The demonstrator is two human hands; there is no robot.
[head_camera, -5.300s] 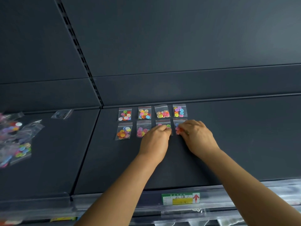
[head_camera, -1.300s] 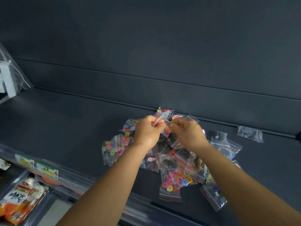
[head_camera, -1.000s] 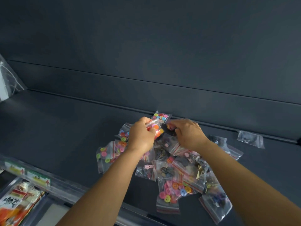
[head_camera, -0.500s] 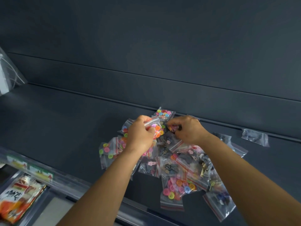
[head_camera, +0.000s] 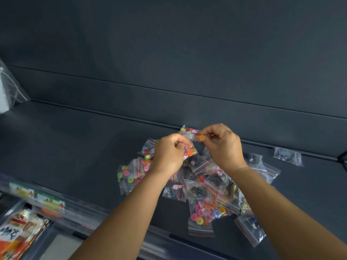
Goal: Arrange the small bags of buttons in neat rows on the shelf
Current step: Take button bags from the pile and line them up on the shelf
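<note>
A loose heap of small clear bags of buttons point(head_camera: 204, 186) lies on the dark shelf point(head_camera: 75, 147). Some bags hold bright coloured buttons, others dark or metal pieces. My left hand point(head_camera: 169, 154) holds a bag of orange and pink buttons point(head_camera: 189, 152) just above the heap. My right hand point(head_camera: 223, 145) pinches another small bag with a yellow and an orange button point(head_camera: 200, 137) near the shelf's back. One bag of coloured buttons point(head_camera: 186, 130) lies behind the hands.
A single bag with dark contents point(head_camera: 287, 155) lies apart at the back right. The shelf's front edge carries price labels point(head_camera: 37, 196). Packaged goods point(head_camera: 16, 233) sit on the lower shelf at bottom left. A clear bag point(head_camera: 9, 89) hangs at the far left.
I turned from the arranged rows to the heap. Over the last second my right hand picked a small bag out of the pile and lifted it; my left hand kept its bag.
</note>
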